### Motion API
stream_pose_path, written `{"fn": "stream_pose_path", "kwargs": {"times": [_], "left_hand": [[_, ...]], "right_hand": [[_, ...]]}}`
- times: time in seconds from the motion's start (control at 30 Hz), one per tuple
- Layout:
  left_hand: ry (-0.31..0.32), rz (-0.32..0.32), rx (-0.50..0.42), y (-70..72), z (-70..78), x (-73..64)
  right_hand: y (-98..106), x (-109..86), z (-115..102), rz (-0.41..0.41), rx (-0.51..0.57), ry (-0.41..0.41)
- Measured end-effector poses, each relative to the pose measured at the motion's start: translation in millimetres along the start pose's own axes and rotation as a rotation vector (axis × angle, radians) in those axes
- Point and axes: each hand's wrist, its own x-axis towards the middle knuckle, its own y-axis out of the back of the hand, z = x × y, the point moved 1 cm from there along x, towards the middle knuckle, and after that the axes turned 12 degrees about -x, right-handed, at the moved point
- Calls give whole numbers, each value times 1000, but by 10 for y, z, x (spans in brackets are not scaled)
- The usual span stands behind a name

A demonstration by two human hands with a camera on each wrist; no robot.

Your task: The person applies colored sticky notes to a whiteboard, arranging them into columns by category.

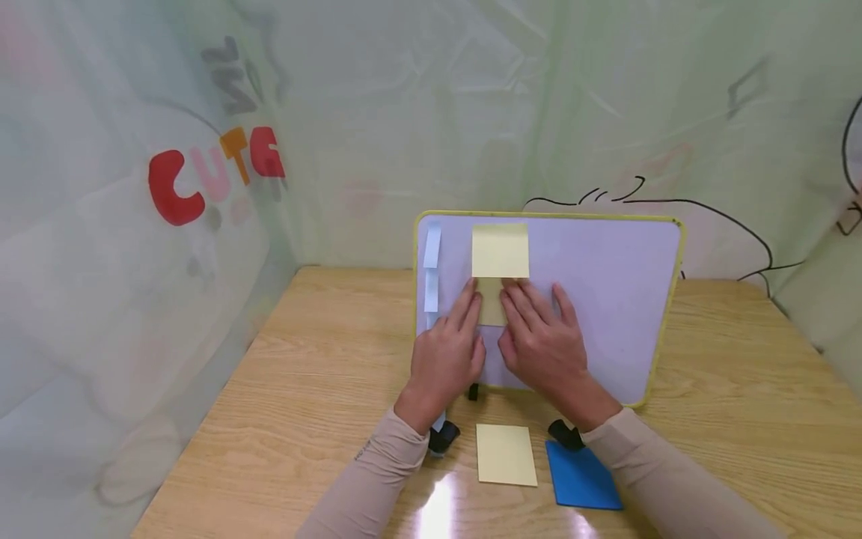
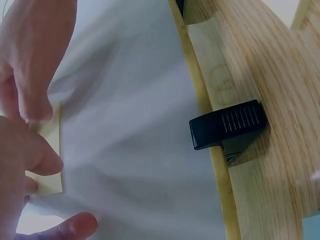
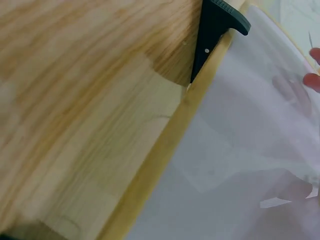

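Observation:
A whiteboard (image 1: 606, 299) with a yellow rim stands tilted back on the table. Near its top is a pale yellow sticky note (image 1: 500, 251), and a second yellow sticky note (image 1: 491, 303) lies directly below, its upper edge meeting the first. My left hand (image 1: 446, 355) presses extended fingertips along the lower note's left side. On its right side rest the fingers of my right hand (image 1: 547, 344), index and middle close together. The left wrist view shows the lower note's corner (image 2: 52, 186) between both hands. Only fingertips (image 3: 312, 82) enter the right wrist view.
Pale blue strips (image 1: 432, 290) run down the board's left side. Black feet (image 1: 444, 436) support the board; one grips its rim (image 2: 230, 125). A yellow note pad (image 1: 506, 455) and a blue square pad (image 1: 584, 477) lie on the wooden table (image 1: 323, 374) in front.

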Motion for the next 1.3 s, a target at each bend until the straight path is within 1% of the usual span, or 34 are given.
{"fn": "stream_pose_path", "kwargs": {"times": [0.17,0.3,0.47,0.57,0.7,0.9,1.03,1.3], "left_hand": [[7,-8,17,22,12,3],[7,7,18,34,23,12],[7,4,1,2,14,-10],[5,0,-3,-7,9,-16],[1,1,3,15,3,0],[2,0,22,34,-18,13],[10,-9,21,39,-18,13],[4,-2,6,30,-9,11]], "right_hand": [[50,-23,24,23,9,-20],[43,46,-28,55,49,6],[-17,110,-105,35,80,28],[-20,106,-101,26,77,23],[1,86,-54,21,74,7],[52,55,11,-1,28,-10],[82,41,24,1,13,-26],[132,-15,46,0,-25,-89]]}}
